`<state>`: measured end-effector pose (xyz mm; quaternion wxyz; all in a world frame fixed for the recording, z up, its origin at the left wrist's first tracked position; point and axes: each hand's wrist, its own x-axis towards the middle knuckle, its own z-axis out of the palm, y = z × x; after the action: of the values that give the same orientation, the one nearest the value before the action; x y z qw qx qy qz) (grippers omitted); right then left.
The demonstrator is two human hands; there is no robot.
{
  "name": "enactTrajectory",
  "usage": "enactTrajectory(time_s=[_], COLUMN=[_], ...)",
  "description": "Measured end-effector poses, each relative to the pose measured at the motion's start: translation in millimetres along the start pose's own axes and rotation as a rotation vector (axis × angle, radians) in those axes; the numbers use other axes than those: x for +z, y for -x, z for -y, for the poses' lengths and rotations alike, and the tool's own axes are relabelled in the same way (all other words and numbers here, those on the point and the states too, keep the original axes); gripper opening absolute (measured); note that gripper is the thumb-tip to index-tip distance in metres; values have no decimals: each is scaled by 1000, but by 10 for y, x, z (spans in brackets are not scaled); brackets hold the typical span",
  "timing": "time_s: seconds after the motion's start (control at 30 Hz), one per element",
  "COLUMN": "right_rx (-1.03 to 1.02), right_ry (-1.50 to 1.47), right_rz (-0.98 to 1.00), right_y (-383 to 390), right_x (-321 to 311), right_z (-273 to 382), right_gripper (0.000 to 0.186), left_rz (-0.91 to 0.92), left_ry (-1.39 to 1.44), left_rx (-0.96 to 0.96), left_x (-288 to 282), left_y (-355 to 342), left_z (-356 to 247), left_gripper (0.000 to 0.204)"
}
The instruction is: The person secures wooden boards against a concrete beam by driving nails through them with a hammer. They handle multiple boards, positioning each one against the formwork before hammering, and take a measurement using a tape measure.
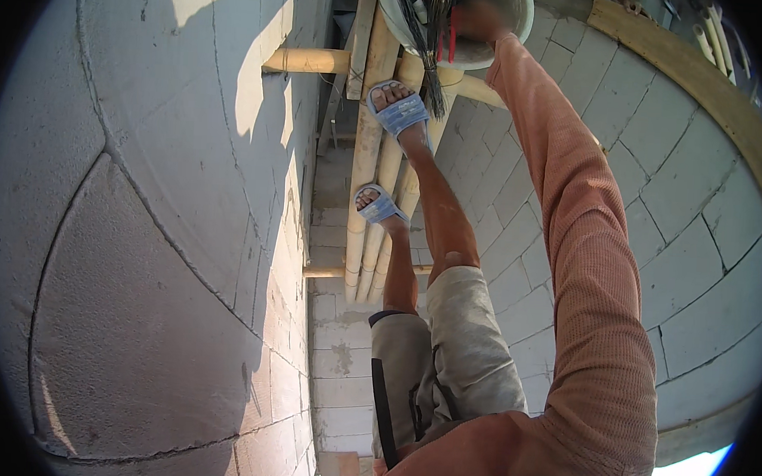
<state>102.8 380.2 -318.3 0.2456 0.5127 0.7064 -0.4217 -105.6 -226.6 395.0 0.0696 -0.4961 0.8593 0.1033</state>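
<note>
My right arm in an orange-pink sleeve stretches far forward. At its end my right hand (481, 21) reaches into a pale round bucket (523, 21). The hand is smeared and its fingers cannot be made out. Just left of it stands a slim red handle (452, 37), perhaps of a hand tool; whether my hand touches it I cannot tell. A bundle of thin dark wires (434, 55) hangs over the bucket's near rim, its loose ends pointing down. More of the bucket's contents are dark and hard to make out. My left hand is out of the picture.
My feet in blue sandals (400, 114) rest on bamboo poles (368, 237) laid lengthwise, with bamboo crosspieces (308, 60) beneath. A grey block wall (140, 225) rises close on the left. Another block wall (643, 166) runs along the right, with a wooden board (666, 59) along it.
</note>
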Motion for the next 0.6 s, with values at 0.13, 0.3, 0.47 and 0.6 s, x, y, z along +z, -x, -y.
enactTrajectory(time_s=[0.13,0.3,0.47,0.6], right_rx=[336,234,287,139], right_ry=[-55,-104,-720,-1213], right_rz=[-169,-146,96,386], right_y=[517,1055,2609,4232], right_x=[-379,-904,-1423,-1254], right_z=[778,917,1571,2208], right_gripper=[39,44,54,69], left_rz=[24,121,230,339], left_ry=[40,102,234,381], left_rx=[-30,-48,-71,4], left_x=[-80,-193,-416,-875], left_y=[2,-215,-540,-877], left_z=[84,143,402,73], left_gripper=[60,61,62,63])
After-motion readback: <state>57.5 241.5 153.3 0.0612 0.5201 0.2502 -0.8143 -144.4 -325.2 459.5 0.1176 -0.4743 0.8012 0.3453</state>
